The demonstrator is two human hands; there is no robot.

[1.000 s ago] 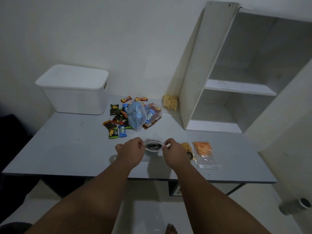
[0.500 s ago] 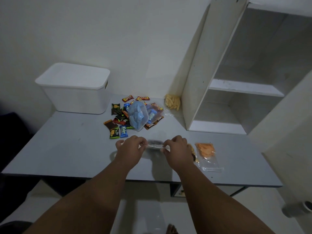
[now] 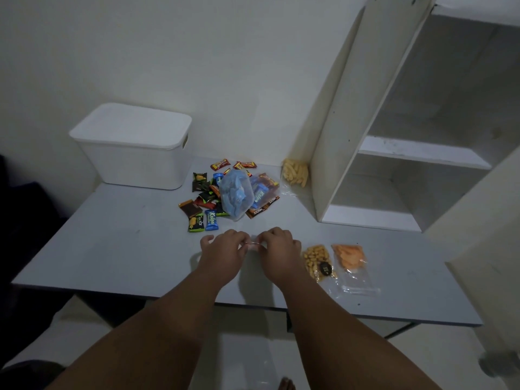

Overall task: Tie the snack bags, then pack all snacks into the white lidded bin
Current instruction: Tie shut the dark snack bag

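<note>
My left hand and my right hand meet near the front middle of the grey table. Both pinch the same small clear snack bag between them. Only a strip of its plastic shows; its contents are hidden by my fingers. The white lidded bin stands shut at the back left. Right of my right hand lie a clear bag of yellow puffs and a clear bag of orange chips.
A pile of wrapped candy bars lies beyond my hands, with a clear bag of blue snacks on it. Another bag of pale sticks leans by the wall. A white shelf unit fills the back right.
My hands have drawn closer together over the small bag. Its dark contents, visible a second ago, are now covered by my fingers.
</note>
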